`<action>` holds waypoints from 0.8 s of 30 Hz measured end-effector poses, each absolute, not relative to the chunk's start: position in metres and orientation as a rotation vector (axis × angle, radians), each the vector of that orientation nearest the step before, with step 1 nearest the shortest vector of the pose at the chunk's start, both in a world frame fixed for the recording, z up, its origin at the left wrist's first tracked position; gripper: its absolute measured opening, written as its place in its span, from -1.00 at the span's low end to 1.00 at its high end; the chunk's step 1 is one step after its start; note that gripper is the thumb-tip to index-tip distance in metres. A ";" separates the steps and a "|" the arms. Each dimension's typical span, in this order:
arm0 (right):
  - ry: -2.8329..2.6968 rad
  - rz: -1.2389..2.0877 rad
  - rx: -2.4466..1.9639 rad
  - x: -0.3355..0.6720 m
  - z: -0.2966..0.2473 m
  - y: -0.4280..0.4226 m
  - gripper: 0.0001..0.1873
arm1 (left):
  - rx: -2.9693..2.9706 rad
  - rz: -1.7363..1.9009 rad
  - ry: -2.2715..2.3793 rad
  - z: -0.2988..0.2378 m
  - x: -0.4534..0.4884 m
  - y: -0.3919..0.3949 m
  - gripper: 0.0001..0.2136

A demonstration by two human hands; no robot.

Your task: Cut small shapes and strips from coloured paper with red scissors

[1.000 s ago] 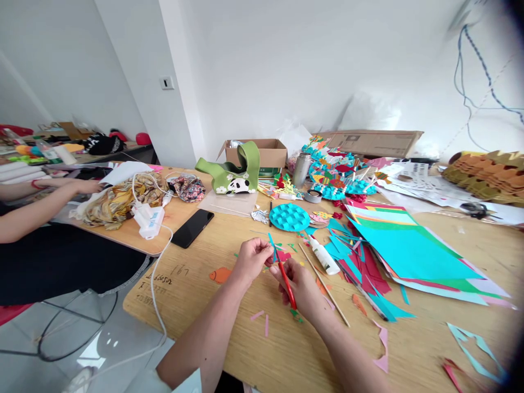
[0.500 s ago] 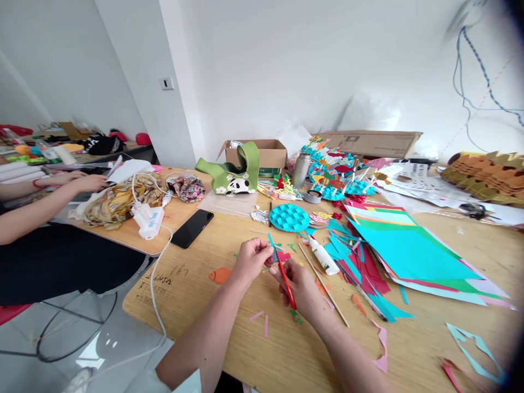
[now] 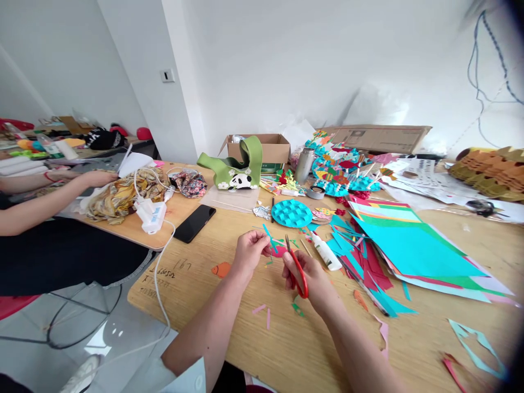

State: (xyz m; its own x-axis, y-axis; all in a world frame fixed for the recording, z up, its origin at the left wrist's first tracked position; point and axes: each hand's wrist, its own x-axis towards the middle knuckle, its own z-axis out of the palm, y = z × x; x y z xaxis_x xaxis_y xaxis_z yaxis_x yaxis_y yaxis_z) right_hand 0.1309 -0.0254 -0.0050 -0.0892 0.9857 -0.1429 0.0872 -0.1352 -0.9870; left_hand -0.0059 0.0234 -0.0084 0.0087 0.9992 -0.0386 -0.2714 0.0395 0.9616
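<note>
My left hand (image 3: 250, 252) is closed in a pinch on a thin teal paper strip (image 3: 268, 236) above the wooden table (image 3: 286, 349). My right hand (image 3: 309, 275) grips red-handled scissors (image 3: 298, 270), blades pointing up and away, just right of the strip. Small red and green paper scraps (image 3: 279, 251) lie on the table under both hands. A white glue bottle (image 3: 325, 252) and a thin wooden stick (image 3: 305, 247) lie just right of the scissors.
Stacked coloured paper sheets (image 3: 409, 245) spread to the right. A teal folded paper disc (image 3: 291, 213), a green panda bag (image 3: 237, 169), a cardboard box (image 3: 266, 147) and a black phone (image 3: 195, 223) lie beyond. Another person's arm (image 3: 49, 199) rests at the left by a charger (image 3: 153, 215).
The scissors have swung from lying along the strip to pointing upright, off to its right. The view has shifted slightly. The other person's hand at the left moved a little.
</note>
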 end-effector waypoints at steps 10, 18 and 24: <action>-0.979 1.247 -1.142 0.133 -0.005 -0.022 -0.50 | 1.145 1.234 1.013 -0.013 0.001 0.019 -0.87; -0.952 1.245 -1.131 0.131 -0.004 -0.023 -0.52 | 1.159 1.169 0.978 -0.013 0.005 0.015 -0.86; -0.967 1.275 -1.103 0.133 -0.004 -0.022 -0.57 | 0.977 1.173 0.893 -0.008 0.002 0.016 -0.81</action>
